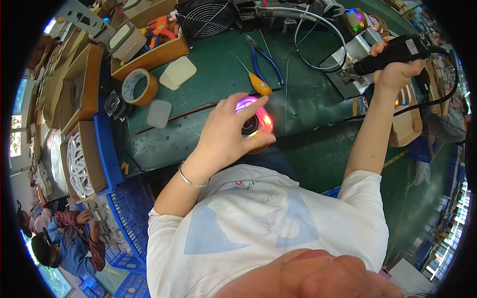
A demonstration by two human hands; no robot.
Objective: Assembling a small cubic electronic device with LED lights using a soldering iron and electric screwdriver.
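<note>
Near the front edge of the green bench, my left hand [224,128] is closed around a small speaker [251,124]. A ring of pink, purple and red light glows around its dark round cone, and my fingers cover part of its sides. Out to the right and raised, my right hand [397,73] is wrapped round a black corded power tool [390,55]. The tool lies nearly level, its front end pointing left beside a silver metal block [343,82]. Just beyond my left hand lies an awl-like tool [259,84] with an orange handle.
Blue-handled pliers [266,62], a tape roll [140,87] and pale pads [179,73] lie on the bench. A cardboard box [171,48] and a fan [206,21] stand behind. The tool's black cable [437,102] loops right. Blue crates [126,213] and co-workers [74,243] are at left.
</note>
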